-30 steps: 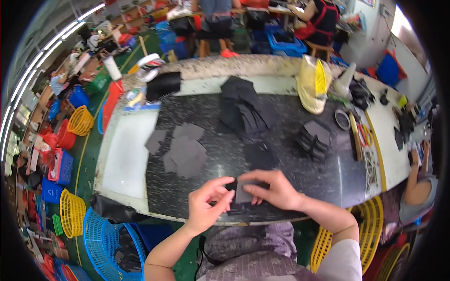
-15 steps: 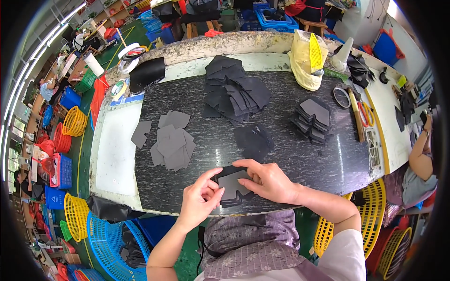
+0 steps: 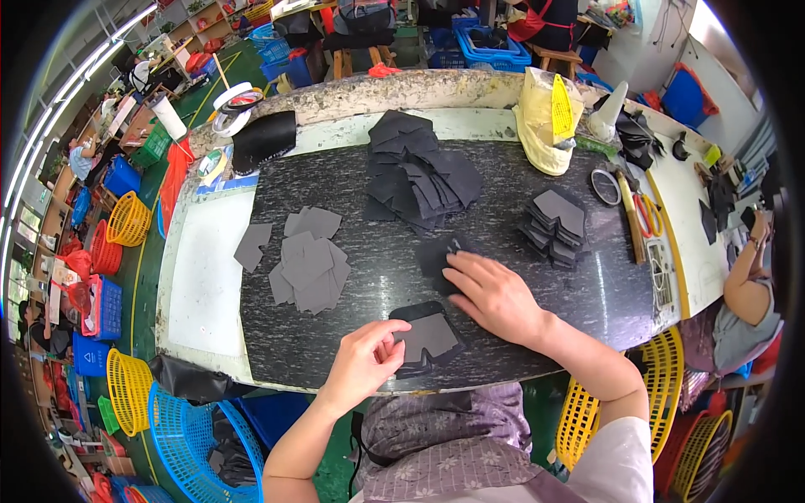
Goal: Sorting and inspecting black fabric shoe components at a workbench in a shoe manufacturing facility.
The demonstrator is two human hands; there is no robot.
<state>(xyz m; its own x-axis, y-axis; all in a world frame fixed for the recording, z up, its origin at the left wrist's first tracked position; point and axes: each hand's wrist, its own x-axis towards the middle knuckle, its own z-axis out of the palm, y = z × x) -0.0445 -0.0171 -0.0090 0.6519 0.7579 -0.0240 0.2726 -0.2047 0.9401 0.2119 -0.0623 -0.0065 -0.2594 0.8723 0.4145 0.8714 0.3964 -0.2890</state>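
A grey notched piece (image 3: 432,337) lies on a slightly larger black piece (image 3: 417,312) near the bench's front edge. At their left side is my left hand (image 3: 362,362), its fingers bent and its index fingertip at the black piece's edge; thumb and index are apart. My right hand (image 3: 501,303) reaches farther up the bench, fingers stretched over a dark black patch (image 3: 433,261), partly covering it. Loose grey pieces (image 3: 309,270) lie to the left. A fanned heap of black pieces (image 3: 428,180) is at the back, and a stack of layered grey and black pieces (image 3: 555,225) at right.
Along the bench's back rim stand tape rolls (image 3: 232,109) and a cream container (image 3: 547,126). Scissors (image 3: 647,216) and a hammer (image 3: 631,220) lie right. A blue basket (image 3: 180,436) and a yellow basket (image 3: 667,394) flank me below. Another person's arm (image 3: 745,272) is at far right.
My right hand has left the grey piece and moved up and right to the dark patch. My left hand stays beside the layered pieces, which now show more fully and lie slightly turned.
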